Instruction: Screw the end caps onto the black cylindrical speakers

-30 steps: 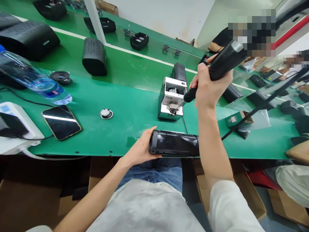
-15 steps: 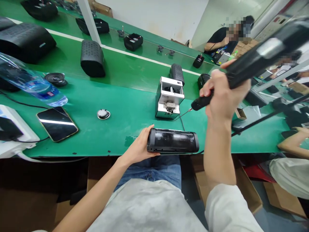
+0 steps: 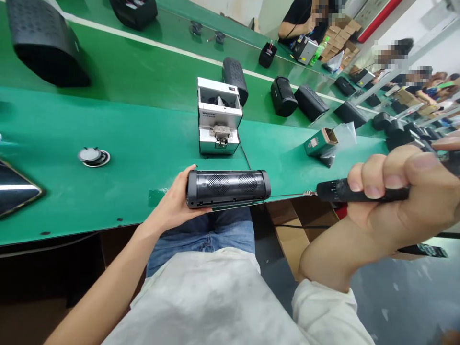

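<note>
My left hand (image 3: 178, 199) is wrapped round the left end of a black speaker (image 3: 230, 189) with a perforated grille, held at the table's front edge. In my right hand (image 3: 406, 187) is a black electric screwdriver (image 3: 334, 190), lying nearly level. Its long thin bit points left and its tip is near the speaker's right end; I cannot tell whether they touch. Behind the speaker stands a white screw feeder (image 3: 220, 115) with a metal fitting at its front.
A small round speaker driver (image 3: 93, 156) and a phone (image 3: 16, 187) lie left on the green table (image 3: 143, 129). To the right stands a small open green box (image 3: 321, 142) beside a plastic bag. More black speakers (image 3: 283, 96) line the back. Open cartons (image 3: 291, 230) sit below; co-workers (image 3: 300, 24) are beyond.
My right hand has lowered the screwdriver from a raised, slanted pose to nearly level beside the speaker. My left hand still holds the speaker. The view has swung to the right.
</note>
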`<state>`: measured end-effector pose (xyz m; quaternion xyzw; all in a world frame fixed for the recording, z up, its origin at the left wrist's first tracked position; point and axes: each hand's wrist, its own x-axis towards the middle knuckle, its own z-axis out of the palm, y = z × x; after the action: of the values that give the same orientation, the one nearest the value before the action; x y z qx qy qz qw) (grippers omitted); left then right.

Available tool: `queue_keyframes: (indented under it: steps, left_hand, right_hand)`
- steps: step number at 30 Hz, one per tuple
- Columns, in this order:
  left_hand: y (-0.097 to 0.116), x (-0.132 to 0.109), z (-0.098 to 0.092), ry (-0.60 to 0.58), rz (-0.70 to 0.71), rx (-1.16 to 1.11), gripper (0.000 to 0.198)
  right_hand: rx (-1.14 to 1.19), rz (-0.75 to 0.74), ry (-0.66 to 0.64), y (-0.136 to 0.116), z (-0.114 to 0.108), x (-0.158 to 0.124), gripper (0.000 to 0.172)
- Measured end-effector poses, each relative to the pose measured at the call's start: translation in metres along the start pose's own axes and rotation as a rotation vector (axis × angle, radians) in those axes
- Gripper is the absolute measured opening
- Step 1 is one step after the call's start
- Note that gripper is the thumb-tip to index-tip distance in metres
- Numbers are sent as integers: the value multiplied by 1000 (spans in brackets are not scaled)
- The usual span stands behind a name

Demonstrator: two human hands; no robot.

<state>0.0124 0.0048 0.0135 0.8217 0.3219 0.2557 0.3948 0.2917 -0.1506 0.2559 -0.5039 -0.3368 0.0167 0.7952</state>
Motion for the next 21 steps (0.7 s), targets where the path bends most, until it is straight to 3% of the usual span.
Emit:
queue_keyframes:
  steps: [10,17,21]
  left_hand:
    - [-2,-1,1,1,-28,5,127]
    - [1,-1,0,-5,-42,3,127]
    - [4,-2,-2,-9,-32,-3,125]
  right_hand:
    - [97,-103,-121,24,-6,6,30]
    - [87,-104,-172,37,3,-4,30]
    - [56,-74,-296,58,5,-16,28]
